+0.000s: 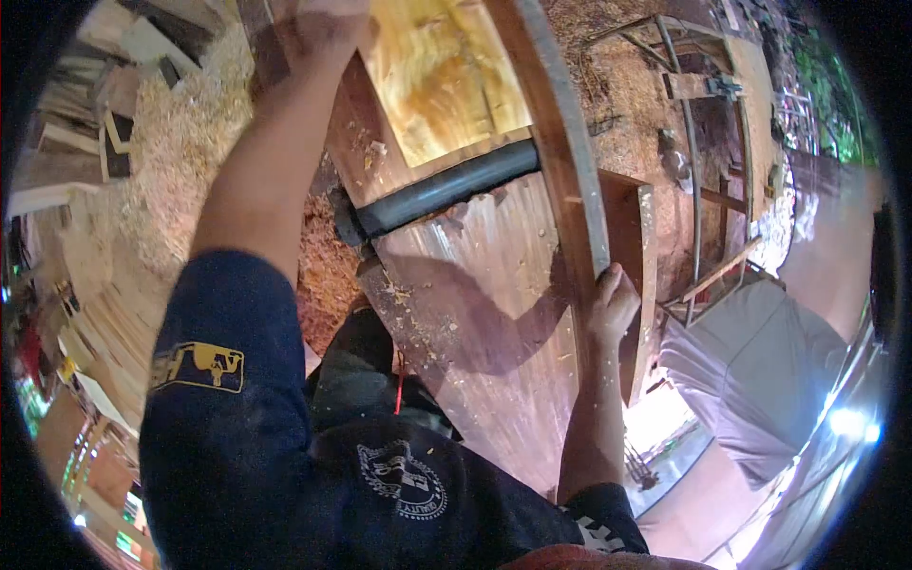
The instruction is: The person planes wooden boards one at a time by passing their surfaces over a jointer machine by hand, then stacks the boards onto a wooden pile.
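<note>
Left hand (328, 21): Reached up to the top edge of the frame, left of centre, over the upper left of the wooden work surface. Was too blurred and cut off to tell how far open, or what exactly was touched.
Right hand (616, 306): Was curled closed at the lower end of the long plank (567, 123), right of centre, with thumb against its end. Was well apart from the left hand.
Long plank: Ran from the top centre of the frame down to the right hand, narrow edge showing, along the right side of the work surface (494, 304).
Black cylinder (446, 190): Lay crosswise at upper centre, between the yellow-grained panel (446, 76) above and the work surface below.
Side board (648, 285): Stood just right of the right hand, leaving little room there.
Open room: Showed across the lower work surface at centre, under shadow and scattered chips, and over the wood shavings (190, 161) at upper left.
Right background: Held a barred frame (692, 161) at upper right and a grey cover (760, 356) at lower right.
Left sleeve (237, 313): Bore a yellow outlined logo, with a batter-like figure.
Shirt front (380, 484): Carried a round white emblem; read "QUALITY" along its rim.
Right sleeve (613, 518): Bore white lettering, too partial to read.
</note>
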Available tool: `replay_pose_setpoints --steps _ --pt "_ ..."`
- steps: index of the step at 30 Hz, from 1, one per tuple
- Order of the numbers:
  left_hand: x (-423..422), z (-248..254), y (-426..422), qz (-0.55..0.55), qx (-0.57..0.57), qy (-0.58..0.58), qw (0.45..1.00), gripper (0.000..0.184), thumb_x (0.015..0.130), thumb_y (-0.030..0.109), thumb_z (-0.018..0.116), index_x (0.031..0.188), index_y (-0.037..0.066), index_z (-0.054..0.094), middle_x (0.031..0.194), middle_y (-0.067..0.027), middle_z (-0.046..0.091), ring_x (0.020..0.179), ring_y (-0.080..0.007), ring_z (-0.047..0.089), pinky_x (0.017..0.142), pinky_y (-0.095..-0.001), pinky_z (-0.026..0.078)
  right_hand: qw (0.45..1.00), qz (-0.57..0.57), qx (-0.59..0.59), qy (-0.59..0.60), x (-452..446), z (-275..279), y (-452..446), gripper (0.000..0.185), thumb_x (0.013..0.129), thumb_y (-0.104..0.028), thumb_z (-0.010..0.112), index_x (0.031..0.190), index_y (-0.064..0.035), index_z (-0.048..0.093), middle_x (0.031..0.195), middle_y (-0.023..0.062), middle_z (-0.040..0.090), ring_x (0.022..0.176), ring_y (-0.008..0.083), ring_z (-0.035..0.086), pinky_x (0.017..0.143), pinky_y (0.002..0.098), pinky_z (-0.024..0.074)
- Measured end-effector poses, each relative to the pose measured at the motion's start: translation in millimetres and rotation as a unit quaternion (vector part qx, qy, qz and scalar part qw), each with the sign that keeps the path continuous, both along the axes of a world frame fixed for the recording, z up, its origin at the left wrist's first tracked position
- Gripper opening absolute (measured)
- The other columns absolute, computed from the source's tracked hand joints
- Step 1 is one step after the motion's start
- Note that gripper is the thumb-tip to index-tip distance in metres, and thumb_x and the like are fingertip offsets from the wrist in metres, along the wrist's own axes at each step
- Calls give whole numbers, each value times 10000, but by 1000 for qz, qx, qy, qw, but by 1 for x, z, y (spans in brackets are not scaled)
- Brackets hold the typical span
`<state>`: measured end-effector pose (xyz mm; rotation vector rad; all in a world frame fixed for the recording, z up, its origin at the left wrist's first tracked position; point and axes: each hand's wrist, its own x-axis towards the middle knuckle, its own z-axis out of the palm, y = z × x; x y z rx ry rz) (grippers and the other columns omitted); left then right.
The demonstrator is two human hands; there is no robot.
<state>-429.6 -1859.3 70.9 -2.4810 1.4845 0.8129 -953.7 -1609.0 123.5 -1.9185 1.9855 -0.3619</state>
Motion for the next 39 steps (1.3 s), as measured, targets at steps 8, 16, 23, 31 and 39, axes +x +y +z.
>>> replay_pose_setpoints --steps 8,16,23,31,39 --pt "-54 -75 58 434 -299 217 822 557 848 286 765 1285 -18 600 1193 -163 678 1051 -290 686 872 -405 588 1000 2 -9 -4 -3 5 -4 405 1063 -289 491 824 -14 666 802 246 657 758 470 648 704 548 499" --pt "-13 -56 42 440 -210 401 775 519 830 302 790 1229 -6 668 1207 -142 671 1045 -260 656 892 -373 550 998 -45 48 4 -4 8 -3 459 1057 -393 489 873 -19 682 889 262 684 838 477 674 752 562 522" --pt "-100 94 44 271 -238 431 827 652 814 332 798 1340 14 580 1235 -145 673 1098 -249 649 911 -452 543 997 -43 64 5 -2 15 -4 477 1068 -389 463 883 -20 702 903 272 685 882 479 669 786 559 513" --pt "-151 98 -7 213 -172 426 862 491 891 288 662 1210 -80 601 1107 -201 667 978 -295 696 765 -469 651 998 -45 47 20 -6 5 -1 466 1054 -417 483 925 -30 710 923 256 690 871 464 683 787 559 534" --pt "-105 56 1 258 -223 470 814 655 930 262 693 1409 -125 473 1321 -269 586 1139 -374 638 871 -494 614 997 -60 36 14 -3 11 2 493 1044 -446 486 923 -30 721 918 245 711 859 455 698 792 552 546"
